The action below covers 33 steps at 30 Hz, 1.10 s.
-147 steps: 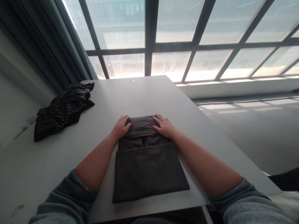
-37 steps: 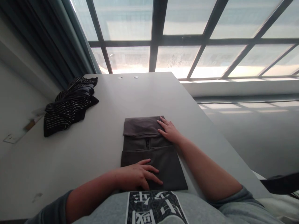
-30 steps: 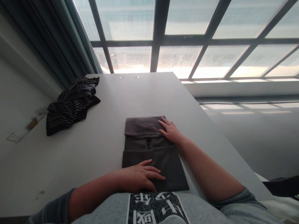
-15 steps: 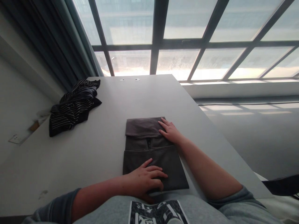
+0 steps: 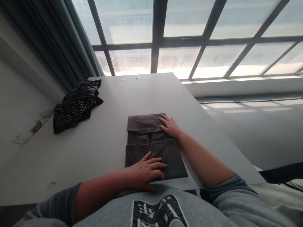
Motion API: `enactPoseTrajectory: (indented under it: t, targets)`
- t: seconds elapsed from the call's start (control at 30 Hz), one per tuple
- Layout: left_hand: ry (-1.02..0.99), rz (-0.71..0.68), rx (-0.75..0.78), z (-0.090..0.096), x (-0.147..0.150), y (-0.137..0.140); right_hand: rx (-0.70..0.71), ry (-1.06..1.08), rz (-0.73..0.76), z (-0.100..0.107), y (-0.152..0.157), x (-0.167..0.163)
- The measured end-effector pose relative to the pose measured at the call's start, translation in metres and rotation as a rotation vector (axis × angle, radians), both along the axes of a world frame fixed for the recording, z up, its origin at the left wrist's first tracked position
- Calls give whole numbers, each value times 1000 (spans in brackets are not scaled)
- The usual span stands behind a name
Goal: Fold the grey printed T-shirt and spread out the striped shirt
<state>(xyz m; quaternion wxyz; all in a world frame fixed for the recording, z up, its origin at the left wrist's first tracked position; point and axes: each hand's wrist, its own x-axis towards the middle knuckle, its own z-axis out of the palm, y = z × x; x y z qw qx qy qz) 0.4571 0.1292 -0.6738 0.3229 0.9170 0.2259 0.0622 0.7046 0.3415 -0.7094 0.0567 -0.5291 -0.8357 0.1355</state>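
Observation:
A dark grey folded garment (image 5: 175,157) lies flat on the white table, close to my body. Its far and near ends are both turned in, leaving a strip between them where a dark zip or label shows at the middle. My left hand (image 5: 146,171) rests on the near panel, palm down with fingers spread. On the garment's far right corner lies my right hand (image 5: 170,126), its fingers apart and flat against the cloth. Neither hand grips the fabric.
Black striped clothing (image 5: 77,107) lies crumpled at the table's far left. The white table (image 5: 106,138) reaches toward the large window, with two small white discs (image 5: 138,78) near its far edge. A wall socket (image 5: 20,139) is at left. A dark curtain (image 5: 47,37) hangs behind.
The camera view has shifted slightly, so the table and garment appear a little higher. Both hands keep nearly the same places on the garment, and its folds look the same.

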Motion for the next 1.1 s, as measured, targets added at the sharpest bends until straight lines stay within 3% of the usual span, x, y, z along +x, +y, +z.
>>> enactPoseTrajectory:
  t: [0.47,0.77,1.1]
  targets:
    - [16,-18,63,-2,-2,-4,63,-6,13,-6,1,0]
    - [-32,-61,226,-14,-7,-11,72,9,12,-4,-3,1]
    - [-7,-36,269,-10,-10,-18,74,12,17,-4,-4,2]
